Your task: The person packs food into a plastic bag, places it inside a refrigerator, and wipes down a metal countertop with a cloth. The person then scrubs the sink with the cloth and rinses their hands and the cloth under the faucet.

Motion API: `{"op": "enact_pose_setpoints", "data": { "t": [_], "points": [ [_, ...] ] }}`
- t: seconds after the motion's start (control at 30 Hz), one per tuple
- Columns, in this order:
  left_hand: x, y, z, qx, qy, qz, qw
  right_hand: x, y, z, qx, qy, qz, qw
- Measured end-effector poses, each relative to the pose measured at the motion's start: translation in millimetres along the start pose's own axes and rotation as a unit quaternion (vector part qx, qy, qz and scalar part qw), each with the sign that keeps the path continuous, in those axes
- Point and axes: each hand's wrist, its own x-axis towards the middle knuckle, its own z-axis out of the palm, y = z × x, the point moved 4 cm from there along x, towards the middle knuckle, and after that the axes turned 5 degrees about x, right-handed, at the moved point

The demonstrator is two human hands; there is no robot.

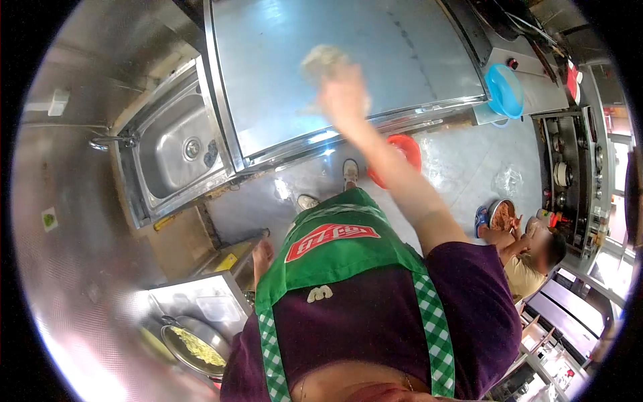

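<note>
My right hand (pixel 343 97) reaches across a stainless-steel worktop (pixel 268 80), pressed onto a pale, crumpled cloth (pixel 324 59). Both hand and cloth are smeared by motion. Low beside my apron hangs my left hand (pixel 262 256), close to a small shelf edge. Its fingers are too small and partly hidden to read. I wear a green apron (pixel 348 261) with a red printed label.
A steel sink (pixel 171 157) adjoins the worktop's left end. On the right stands a blue basin (pixel 504 92); a red basin (pixel 404 157) sits on the floor below my arm. At lower left is a pan of shredded greens (pixel 197 345). Another person (pixel 526 261) crouches beside a metal bowl (pixel 501 213).
</note>
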Motion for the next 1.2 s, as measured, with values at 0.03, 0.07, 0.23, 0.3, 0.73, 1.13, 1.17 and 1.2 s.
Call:
{"op": "enact_pose_setpoints", "data": {
  "t": [0.03,0.07,0.23,0.3,0.73,1.13,1.17,1.2],
  "points": [
    [-2.2,-1.6,2.0,-0.025,0.001,-0.019,0.999,-5.4,-33.7,0.3,0.032,-0.016,-0.021,0.999],
    [-8.7,-0.5,2.5,-0.075,0.003,-0.046,0.996,-11.9,-64.4,4.7,0.068,-0.024,-0.055,0.996],
    [-30.5,12.5,1.9,-0.269,0.014,-0.162,0.949,-26.1,-154.5,12.6,0.174,-0.118,-0.174,0.962],
    [-25.9,11.7,-3.8,-0.285,0.011,-0.187,0.94,-28.9,-147.5,8.6,0.192,-0.102,-0.19,0.958],
    [4.2,126.0,-3.5,-0.005,-0.054,0.112,0.992,-46.3,264.0,-87.4,-0.121,0.099,0.158,0.975],
    [-15.8,167.9,21.1,-0.156,0.02,-0.036,0.987,94.4,364.6,-37.3,-0.132,0.025,0.12,0.984],
    [-19.9,164.3,22.9,-0.168,0.026,-0.057,0.984,116.4,374.1,-22.0,-0.143,0.036,0.091,0.985],
    [-24.7,163.3,23.8,-0.173,0.031,-0.072,0.982,139.5,378.2,-13.6,-0.146,0.027,0.084,0.985]
  ]
}}
